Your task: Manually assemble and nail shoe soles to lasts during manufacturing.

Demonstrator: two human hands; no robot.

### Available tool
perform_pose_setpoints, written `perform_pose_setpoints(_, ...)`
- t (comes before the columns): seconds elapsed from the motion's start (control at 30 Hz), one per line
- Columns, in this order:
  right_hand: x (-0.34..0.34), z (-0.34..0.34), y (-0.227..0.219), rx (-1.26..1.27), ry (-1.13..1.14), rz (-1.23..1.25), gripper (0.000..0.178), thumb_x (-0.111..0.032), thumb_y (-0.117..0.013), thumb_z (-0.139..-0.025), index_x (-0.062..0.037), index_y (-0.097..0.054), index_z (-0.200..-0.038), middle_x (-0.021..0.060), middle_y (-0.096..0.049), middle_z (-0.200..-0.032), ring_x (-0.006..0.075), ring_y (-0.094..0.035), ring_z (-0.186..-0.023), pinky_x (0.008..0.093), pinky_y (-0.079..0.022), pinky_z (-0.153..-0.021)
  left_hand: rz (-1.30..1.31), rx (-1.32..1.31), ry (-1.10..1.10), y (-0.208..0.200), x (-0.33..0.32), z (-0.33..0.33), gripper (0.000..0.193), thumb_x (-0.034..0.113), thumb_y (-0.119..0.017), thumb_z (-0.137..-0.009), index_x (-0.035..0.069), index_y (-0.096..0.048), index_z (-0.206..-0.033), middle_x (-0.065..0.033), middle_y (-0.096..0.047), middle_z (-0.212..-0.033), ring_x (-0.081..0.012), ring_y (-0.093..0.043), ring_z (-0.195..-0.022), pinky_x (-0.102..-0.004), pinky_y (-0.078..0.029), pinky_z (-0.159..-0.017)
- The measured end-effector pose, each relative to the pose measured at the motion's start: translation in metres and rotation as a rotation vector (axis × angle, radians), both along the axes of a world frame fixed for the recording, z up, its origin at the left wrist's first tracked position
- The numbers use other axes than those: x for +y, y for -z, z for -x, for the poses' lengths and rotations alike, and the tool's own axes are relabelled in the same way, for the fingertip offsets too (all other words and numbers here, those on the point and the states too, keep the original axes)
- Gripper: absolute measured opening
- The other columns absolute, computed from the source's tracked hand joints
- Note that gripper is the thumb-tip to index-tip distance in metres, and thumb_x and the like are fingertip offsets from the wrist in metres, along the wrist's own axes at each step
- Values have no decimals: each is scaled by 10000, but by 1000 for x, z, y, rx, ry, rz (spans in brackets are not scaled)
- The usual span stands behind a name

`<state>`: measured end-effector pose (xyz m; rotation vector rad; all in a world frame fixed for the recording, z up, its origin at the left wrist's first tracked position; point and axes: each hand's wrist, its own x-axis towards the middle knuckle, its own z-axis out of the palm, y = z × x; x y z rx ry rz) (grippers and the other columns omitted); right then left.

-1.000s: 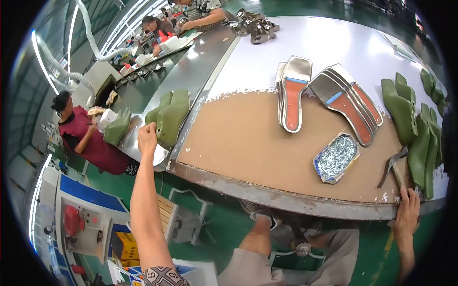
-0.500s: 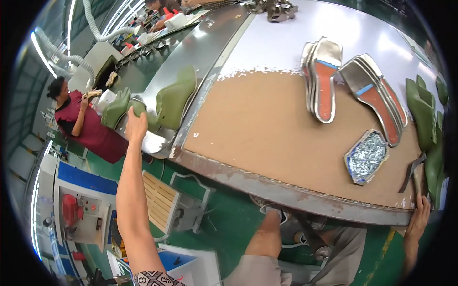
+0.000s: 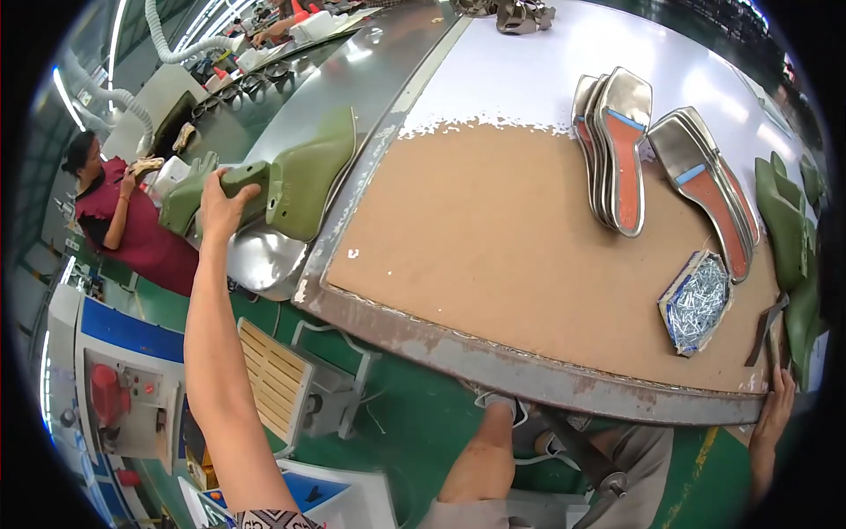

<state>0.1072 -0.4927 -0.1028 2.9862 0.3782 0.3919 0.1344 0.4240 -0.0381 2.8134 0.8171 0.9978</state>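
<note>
My left hand reaches far out to the left and grips a green shoe last lying on the metal conveyor. A larger green shoe last stands right beside it, touching it. My right hand rests on the near right edge of the brown worktable, next to a dark metal tool. Whether its fingers hold the tool is unclear.
Two stacks of shiny insoles lie at the back of the table. A small box of nails sits near the right edge, with more green lasts beyond. A person in red works at the left. A slatted stool stands below.
My head has moved closer to the table. My left hand has closed on the smaller green last on the conveyor. The right hand stays on the table edge.
</note>
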Motion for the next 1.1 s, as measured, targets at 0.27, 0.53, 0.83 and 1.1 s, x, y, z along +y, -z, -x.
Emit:
perform_pose_setpoints(0.27, -21, 6, 8, -33, 11, -19, 392, -135, -315, -1006, 24, -463, -1332, 228, -451, -1322, 370, -422, -1249, 406, -298, -1060, 23, 165, -429, 0, -4, -31, 835, 739, -432, -819, 95, -454, -1350, -172, -549, -1275, -392, -514, -1148, -569, -372, -942)
perform_pose_setpoints(0.53, 10, 2, -7, -61, 19, 17, 387, -113, -330, -989, 18, -473, -1324, 227, -465, -1302, 373, -435, -1228, 408, -308, -1049, -77, 340, -355, 30, -14, 10, 918, 588, -534, -842, 43, -144, -1469, -291, -500, -1272, -455, -511, -1139, -538, -387, -953)
perform_pose_setpoints(0.83, 17, 3, -2, -56, -41, -38, 383, -123, -344, -981, 11, -483, -1312, 223, -490, -1254, 388, -469, -1150, 436, -340, -1010, 899, 62, 346, -11, -64, -46, 885, 608, -462, -899, -91, -277, -1409, -276, -419, -1385, -359, -427, -1280, -383, -338, -1055)
perform_pose_setpoints(1.1, 47, 1, -24, -136, -93, -62, 363, -21, -437, -887, -20, -507, -1243, 219, -513, -1127, 404, -493, -1022, 470, -389, -912, 107, 301, -232, -18, -146, -44, 833, 554, -762, -592, -43, -551, -1133, -232, -545, -1205, -379, -565, -1089, -455, -463, -912)
